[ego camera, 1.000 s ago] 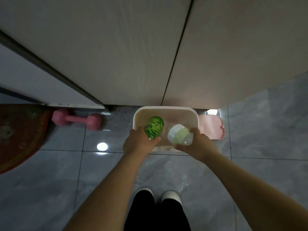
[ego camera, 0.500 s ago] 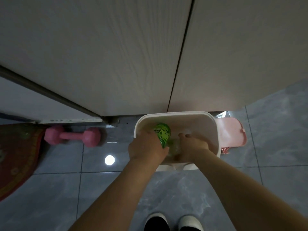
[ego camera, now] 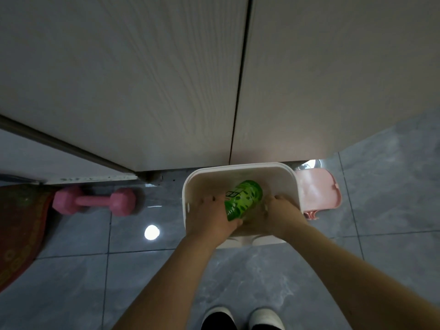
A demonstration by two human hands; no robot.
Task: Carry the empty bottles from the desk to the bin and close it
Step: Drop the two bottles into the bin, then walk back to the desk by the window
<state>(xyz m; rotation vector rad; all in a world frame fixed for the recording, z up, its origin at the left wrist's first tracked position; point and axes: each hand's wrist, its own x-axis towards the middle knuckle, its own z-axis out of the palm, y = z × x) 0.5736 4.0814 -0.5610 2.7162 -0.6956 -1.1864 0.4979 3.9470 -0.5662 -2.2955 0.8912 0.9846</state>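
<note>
The green-labelled plastic bottle [ego camera: 242,200] lies tilted inside the mouth of the white rectangular plastic bin [ego camera: 190,186], gripped at its lower end by the left hand [ego camera: 212,217], whose fingers curl round it. The right hand [ego camera: 282,214] reaches into the bin beside it; whether it holds a second bottle cannot be told, since its fingers are hidden below the rim. The pink plastic lid [ego camera: 317,189] hangs open off the bin's right side.

Judged from here, a bottle let go while leaning on the rim could tip out onto the grey tiled floor [ego camera: 71,270]. If it settles standing high or crosswise, the lid may not shut flat. The pink dumbbell [ego camera: 94,201] lies well to the left, and the white shoes [ego camera: 240,317] stand near the bin, so a careless step could nudge it.
</note>
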